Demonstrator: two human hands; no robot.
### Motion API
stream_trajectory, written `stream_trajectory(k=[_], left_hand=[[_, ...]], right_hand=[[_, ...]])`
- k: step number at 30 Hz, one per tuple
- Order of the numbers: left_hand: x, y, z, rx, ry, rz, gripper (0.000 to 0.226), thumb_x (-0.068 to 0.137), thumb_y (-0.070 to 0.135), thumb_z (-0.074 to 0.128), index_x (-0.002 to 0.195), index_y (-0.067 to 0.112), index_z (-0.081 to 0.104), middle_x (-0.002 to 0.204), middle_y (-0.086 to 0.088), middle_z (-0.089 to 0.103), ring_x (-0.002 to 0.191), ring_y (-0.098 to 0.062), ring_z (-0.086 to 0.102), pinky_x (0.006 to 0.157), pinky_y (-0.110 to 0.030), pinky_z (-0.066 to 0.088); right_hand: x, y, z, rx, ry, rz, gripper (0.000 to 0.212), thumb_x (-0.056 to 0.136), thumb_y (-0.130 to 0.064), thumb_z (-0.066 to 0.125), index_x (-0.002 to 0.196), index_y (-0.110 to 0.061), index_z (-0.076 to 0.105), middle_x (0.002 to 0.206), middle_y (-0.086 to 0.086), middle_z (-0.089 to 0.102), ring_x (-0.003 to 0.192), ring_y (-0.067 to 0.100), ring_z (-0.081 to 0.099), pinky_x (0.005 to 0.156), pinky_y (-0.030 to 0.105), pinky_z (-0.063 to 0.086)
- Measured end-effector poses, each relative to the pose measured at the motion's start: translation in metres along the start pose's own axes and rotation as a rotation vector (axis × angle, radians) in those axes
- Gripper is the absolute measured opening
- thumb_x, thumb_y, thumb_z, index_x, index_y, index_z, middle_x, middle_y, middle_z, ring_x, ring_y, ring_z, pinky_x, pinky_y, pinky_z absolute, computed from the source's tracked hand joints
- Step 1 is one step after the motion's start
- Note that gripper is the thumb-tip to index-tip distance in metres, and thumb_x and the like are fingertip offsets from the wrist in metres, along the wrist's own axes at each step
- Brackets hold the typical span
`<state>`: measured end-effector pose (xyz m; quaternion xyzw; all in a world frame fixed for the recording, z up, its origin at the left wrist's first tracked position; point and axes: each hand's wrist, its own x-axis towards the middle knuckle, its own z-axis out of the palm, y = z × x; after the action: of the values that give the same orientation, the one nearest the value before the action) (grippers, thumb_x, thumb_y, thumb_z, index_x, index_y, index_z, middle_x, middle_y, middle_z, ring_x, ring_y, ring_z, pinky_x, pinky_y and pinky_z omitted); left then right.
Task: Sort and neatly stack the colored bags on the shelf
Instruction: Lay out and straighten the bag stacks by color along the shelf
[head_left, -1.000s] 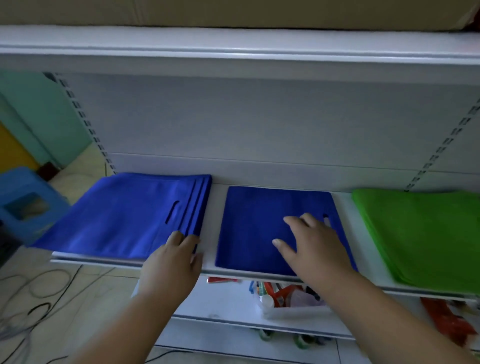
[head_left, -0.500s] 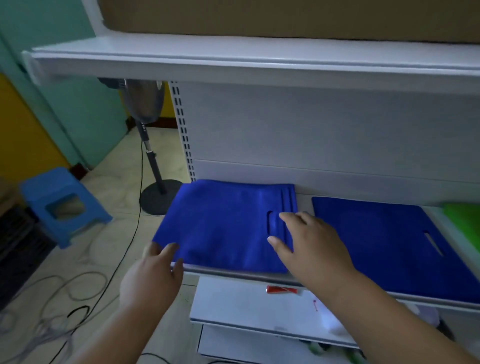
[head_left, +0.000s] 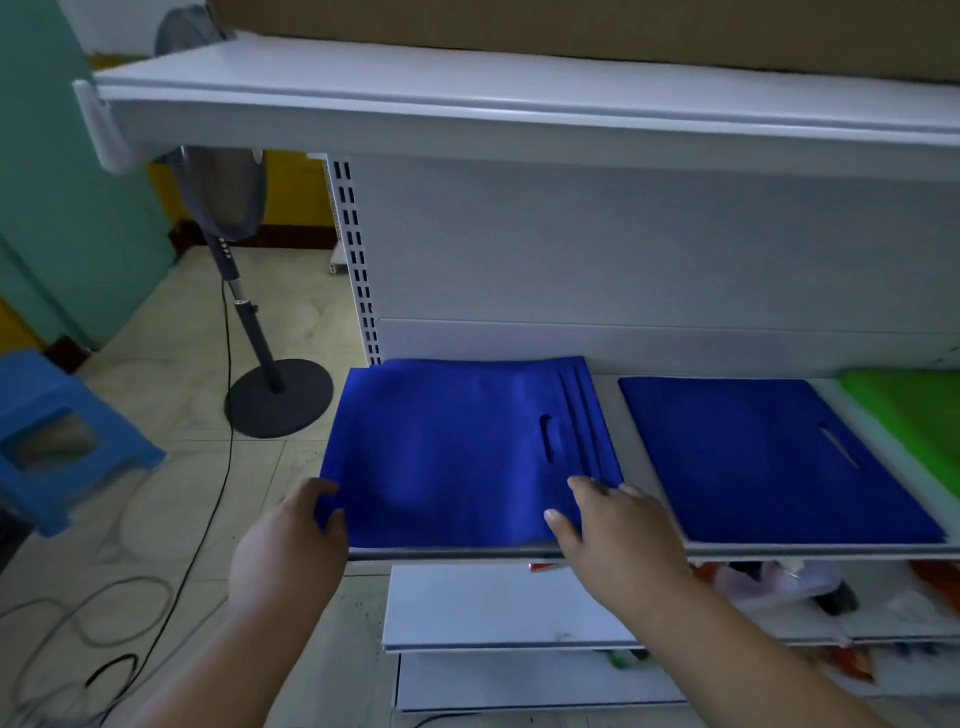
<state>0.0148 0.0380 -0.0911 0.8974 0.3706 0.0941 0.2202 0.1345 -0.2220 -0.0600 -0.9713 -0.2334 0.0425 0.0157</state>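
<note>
- Your left hand (head_left: 291, 545) pinches the near-left corner of the blue bag stack (head_left: 457, 457), fingers curled round the edge.
- Your right hand (head_left: 618, 535) lies open and flat on its near-right corner, gripping nothing.
- The stack sits at the shelf's (head_left: 608, 410) left end, beside a single blue bag (head_left: 769, 462); green bags (head_left: 914, 415) lie far right.

Bag stack (head_left: 457, 457) lies at shelf (head_left: 639, 374) left end, overhanging its left edge. Single bag (head_left: 769, 462) to its right, apart; another bag pile (head_left: 919, 415) at far right. Left hand (head_left: 291, 545) on stack's near-left corner, right hand (head_left: 618, 535) on near-right corner. Standing fan (head_left: 244, 312) and stool (head_left: 57, 436) on floor to the left.
</note>
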Motion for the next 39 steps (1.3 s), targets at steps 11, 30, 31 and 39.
stream_trajectory(k=[11,30,31,39], left_hand=[[-0.002,-0.01,-0.01,-0.153,-0.176,-0.034,0.014,0.096,0.022,0.051,0.102,0.034,0.052,0.08,0.005,0.061,0.062,-0.017,0.061,0.053,-0.031,0.05],[-0.033,0.031,-0.006,-0.16,0.07,0.054,0.029,0.099,0.023,0.047,0.12,0.031,0.064,0.089,0.01,0.063,0.069,-0.014,0.054,0.052,-0.023,0.035],[-0.034,0.042,-0.001,-0.184,0.083,0.064,0.029,0.099,0.023,0.047,0.121,0.03,0.065,0.089,0.009,0.063,0.069,-0.013,0.052,0.052,-0.021,0.033],[-0.049,0.146,0.053,-0.184,0.085,0.23,0.029,0.099,0.024,0.048,0.122,0.03,0.064,0.109,0.005,0.07,0.092,-0.02,0.062,0.059,-0.027,0.035]], right_hand=[[-0.011,-0.003,0.007,0.165,0.059,0.215,0.07,0.092,-0.068,0.033,0.142,-0.021,0.035,0.123,0.003,0.055,0.104,0.02,0.056,0.082,0.031,0.048],[-0.004,0.041,-0.028,0.291,0.527,-0.087,0.039,0.093,-0.032,0.055,0.131,-0.022,0.06,0.049,-0.012,0.021,0.043,0.011,0.031,0.043,0.014,0.015],[-0.006,0.052,-0.029,0.296,0.564,-0.086,0.04,0.093,-0.033,0.053,0.13,-0.02,0.061,0.05,-0.013,0.022,0.043,0.013,0.033,0.044,0.014,0.017],[-0.032,0.166,-0.039,0.361,0.555,0.126,0.043,0.095,-0.031,0.054,0.137,-0.022,0.055,0.066,0.001,0.061,0.059,0.018,0.055,0.051,0.03,0.044]])
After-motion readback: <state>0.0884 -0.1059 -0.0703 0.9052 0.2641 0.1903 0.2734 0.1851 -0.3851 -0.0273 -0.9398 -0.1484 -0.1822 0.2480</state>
